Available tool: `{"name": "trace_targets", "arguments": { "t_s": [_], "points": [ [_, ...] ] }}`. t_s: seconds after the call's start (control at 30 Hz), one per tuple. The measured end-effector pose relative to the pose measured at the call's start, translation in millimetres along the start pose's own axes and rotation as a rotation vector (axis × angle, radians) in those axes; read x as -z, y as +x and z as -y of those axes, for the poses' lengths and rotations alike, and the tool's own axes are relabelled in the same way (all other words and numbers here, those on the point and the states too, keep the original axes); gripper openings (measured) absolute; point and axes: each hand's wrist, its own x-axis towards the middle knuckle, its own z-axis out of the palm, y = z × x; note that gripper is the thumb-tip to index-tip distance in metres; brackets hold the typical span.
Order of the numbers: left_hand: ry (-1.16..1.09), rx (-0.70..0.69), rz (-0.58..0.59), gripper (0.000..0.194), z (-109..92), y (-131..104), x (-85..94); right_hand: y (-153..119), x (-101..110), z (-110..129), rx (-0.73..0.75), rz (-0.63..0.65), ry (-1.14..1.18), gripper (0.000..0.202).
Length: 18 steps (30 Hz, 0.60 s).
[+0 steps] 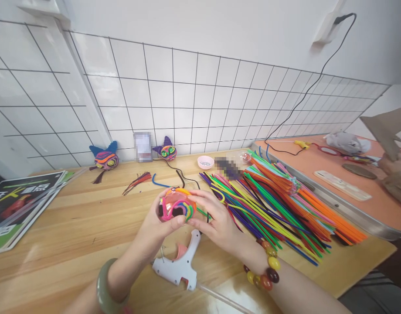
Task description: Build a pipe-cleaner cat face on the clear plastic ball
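Note:
Between my two hands, above the table, is a clear plastic ball (170, 199) partly covered with coiled pipe cleaners in pink, orange, green and blue. My left hand (161, 222) wraps its left side, the thumb along the bottom. From the right, my right hand (212, 213) holds it with fingers over the top and thumb below. A white glue gun (176, 266) lies on the table just beneath my hands, a clear glue stick running out of its rear. The ball's underside is hidden.
Many coloured pipe cleaners (269, 205) spread over the right side. Two finished pipe-cleaner heads (107, 160) stand at the wall, with a pink bowl (205, 162) to their right. A magazine (20, 205) lies left. Another person's hand (393, 170) is over the orange table (318, 174).

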Motion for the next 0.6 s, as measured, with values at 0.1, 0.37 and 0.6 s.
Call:
{"name": "trace_targets", "arguments": {
  "t_s": [0.1,0.37,0.6],
  "points": [
    [0.012,-0.003,-0.132,0.071,0,4,3.3,2,1,-1,-0.018,0.017,0.028,0.048],
    [-0.14,-0.211,-0.263,0.043,-26,23,26.5,22,33,-54,-0.354,-0.524,0.351,0.027],
    [-0.221,-0.404,-0.271,0.026,-55,28,39.2,21,25,-76,-0.407,-0.439,0.292,0.031]
  ]
}}
